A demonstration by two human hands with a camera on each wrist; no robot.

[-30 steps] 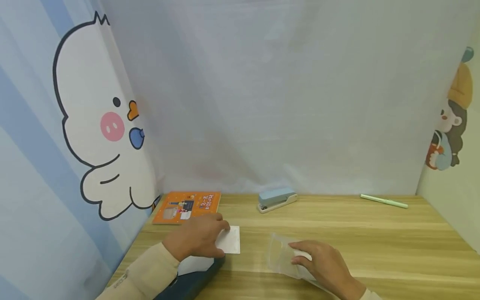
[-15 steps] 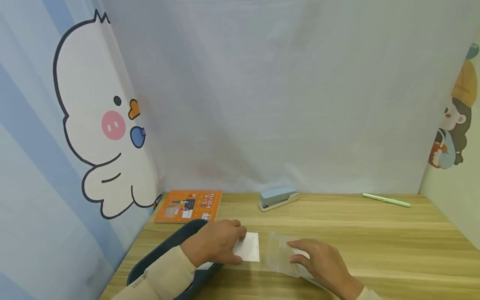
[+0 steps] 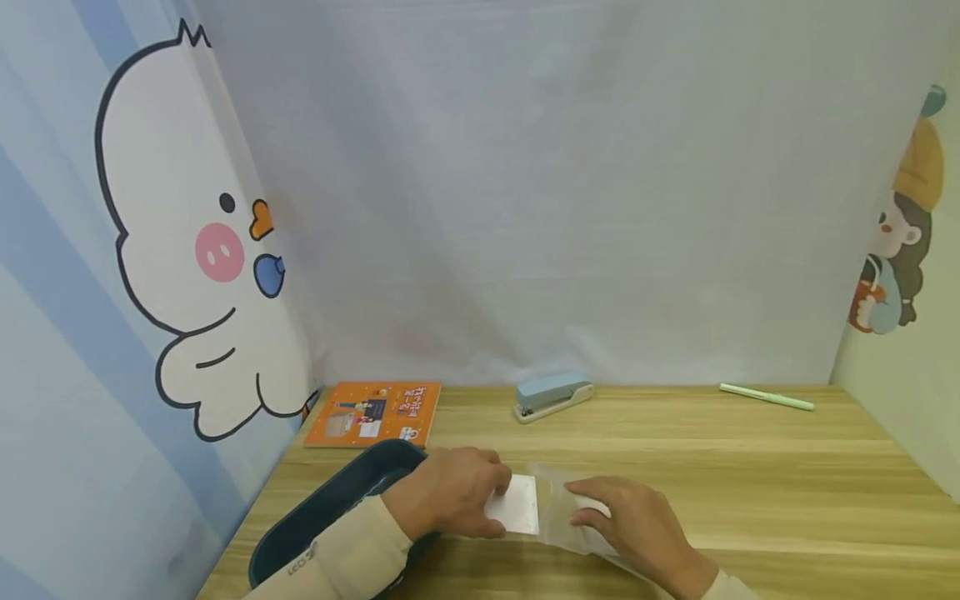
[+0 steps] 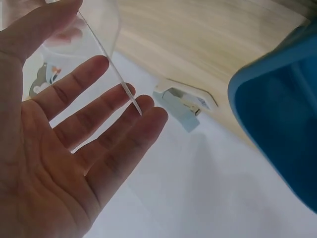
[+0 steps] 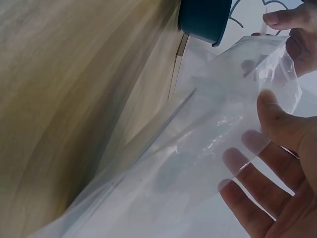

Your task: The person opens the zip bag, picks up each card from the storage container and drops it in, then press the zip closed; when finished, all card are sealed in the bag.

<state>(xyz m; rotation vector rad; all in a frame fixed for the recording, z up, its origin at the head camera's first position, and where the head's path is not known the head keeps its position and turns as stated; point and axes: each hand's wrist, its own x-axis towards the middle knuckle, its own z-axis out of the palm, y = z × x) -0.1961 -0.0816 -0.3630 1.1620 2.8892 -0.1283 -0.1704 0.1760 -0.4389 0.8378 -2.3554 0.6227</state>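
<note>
card [image 3: 516,505]: white, its right edge right at the mouth of the bag [image 3: 557,518]; you can't tell whether it reaches inside
left hand [image 3: 456,493]: you pinch the card between thumb and fingertips
right hand [image 3: 637,518]: you grip the clear bag near its mouth, some fingers showing through the plastic
tray [image 3: 322,508]: dark blue, partly under your left sleeve [image 3: 345,554]
table [image 3: 720,475]: wooden; toward the back, left to right, orange book [image 3: 375,414], blue stapler [image 3: 553,395], pale green pen [image 3: 767,397]
</note>
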